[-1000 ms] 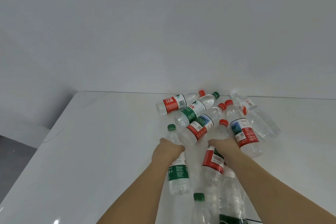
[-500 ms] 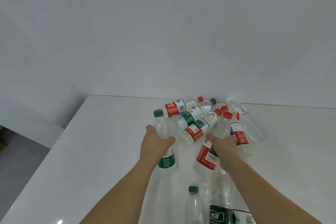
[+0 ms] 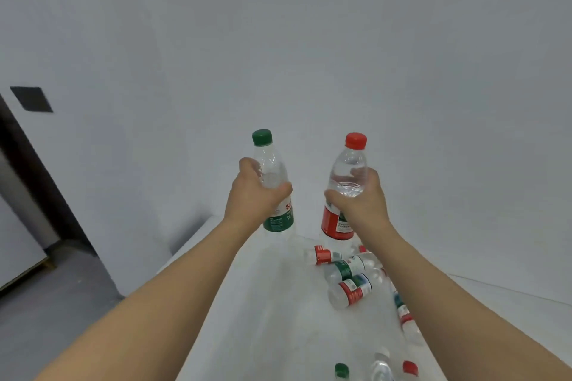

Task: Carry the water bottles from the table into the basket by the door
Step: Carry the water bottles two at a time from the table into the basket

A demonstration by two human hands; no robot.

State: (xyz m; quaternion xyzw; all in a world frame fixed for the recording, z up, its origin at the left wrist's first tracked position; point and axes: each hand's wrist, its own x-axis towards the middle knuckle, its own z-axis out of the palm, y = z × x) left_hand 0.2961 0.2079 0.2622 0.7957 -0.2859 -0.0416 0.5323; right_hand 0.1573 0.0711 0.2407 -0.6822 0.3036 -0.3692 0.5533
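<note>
My left hand (image 3: 253, 195) grips a clear bottle with a green cap and green label (image 3: 272, 170), held upright above the white table (image 3: 263, 303). My right hand (image 3: 360, 199) grips a second upright bottle with a red cap and red label (image 3: 348, 167). Both are lifted off the table, side by side. Below them several more bottles lie on their sides in a pile (image 3: 349, 281). Three more bottle tops (image 3: 379, 368) show at the bottom edge. No basket is in view.
A plain grey wall fills the view ahead. At the left are a dark door frame (image 3: 40, 182), a black square wall plate (image 3: 31, 98) and grey floor (image 3: 62, 303). The table's left edge runs diagonally beside my left forearm.
Both hands have lifted their bottles off the table and turned them upright. The view has swung up and left, bringing the door frame into sight.
</note>
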